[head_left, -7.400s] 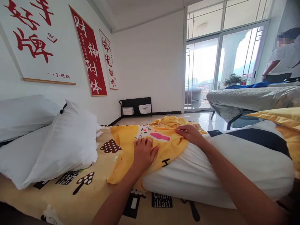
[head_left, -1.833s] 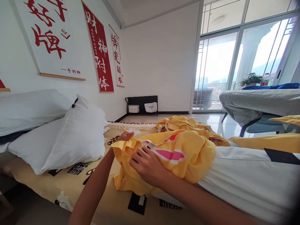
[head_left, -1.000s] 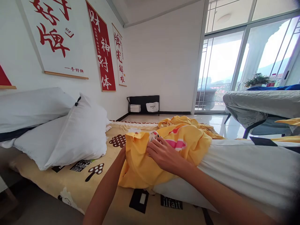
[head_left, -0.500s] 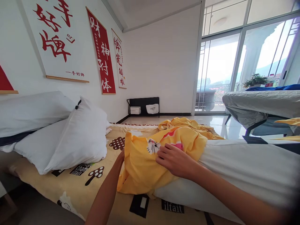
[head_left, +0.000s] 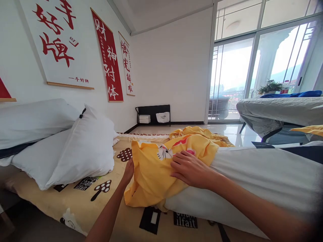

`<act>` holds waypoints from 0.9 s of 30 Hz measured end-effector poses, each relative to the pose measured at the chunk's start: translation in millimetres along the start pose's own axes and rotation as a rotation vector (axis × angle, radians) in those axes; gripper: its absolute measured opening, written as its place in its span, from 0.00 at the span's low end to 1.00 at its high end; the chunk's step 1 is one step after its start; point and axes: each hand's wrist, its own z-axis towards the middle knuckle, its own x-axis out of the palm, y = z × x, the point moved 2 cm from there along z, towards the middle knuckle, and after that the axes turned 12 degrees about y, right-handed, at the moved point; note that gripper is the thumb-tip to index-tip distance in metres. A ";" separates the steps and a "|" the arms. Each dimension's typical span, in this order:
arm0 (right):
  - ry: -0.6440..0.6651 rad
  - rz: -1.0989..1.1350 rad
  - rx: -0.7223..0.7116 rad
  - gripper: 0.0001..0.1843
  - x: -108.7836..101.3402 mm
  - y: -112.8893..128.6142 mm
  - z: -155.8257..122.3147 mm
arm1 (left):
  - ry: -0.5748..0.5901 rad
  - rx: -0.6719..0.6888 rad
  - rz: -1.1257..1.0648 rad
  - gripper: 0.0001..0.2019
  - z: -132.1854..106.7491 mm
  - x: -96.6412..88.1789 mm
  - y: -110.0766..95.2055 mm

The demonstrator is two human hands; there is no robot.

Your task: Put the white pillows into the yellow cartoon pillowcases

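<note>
The yellow cover (head_left: 148,178) lies on the bed (head_left: 108,215), drawn over one end of a long white cushion (head_left: 254,171) whose bare length runs out to the cover's right. A whiskered face (head_left: 164,153) is printed on the cover, with pink patches beside it. The left hand (head_left: 129,169) is at the cover's left edge, its fingers going behind the cloth there. The right hand (head_left: 188,168) rests on the front of the cover, just right of the printed face, with its fingers bent against the fabric. The fingertips are too hidden to tell whether either hand is closed on the cloth or merely pressing it. Crumpled yellow cloth (head_left: 199,133) lies just behind the cover. White pillows (head_left: 93,144) are piled to the cover's left, apart from it. Well beyond the cover, to the right, stands a worktop (head_left: 280,107) draped in grey sheeting.
</note>
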 end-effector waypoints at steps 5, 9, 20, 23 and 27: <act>-0.085 0.094 0.253 0.13 -25.7 -3.5 42.1 | -0.151 0.073 0.008 0.19 -33.0 19.0 5.4; -0.063 -0.021 0.344 0.12 -21.7 -12.7 79.5 | -0.262 0.067 0.103 0.19 -41.0 32.9 20.9; 0.091 -0.005 0.226 0.07 -12.1 -50.0 47.6 | -0.040 0.036 0.096 0.22 -29.1 16.9 37.4; 0.051 0.088 0.208 0.10 -16.5 -59.6 34.7 | 0.015 0.100 0.077 0.19 -20.4 9.2 2.8; 0.024 0.185 0.160 0.14 -17.8 -64.9 23.4 | -0.014 0.229 -0.011 0.22 -10.9 10.1 -65.5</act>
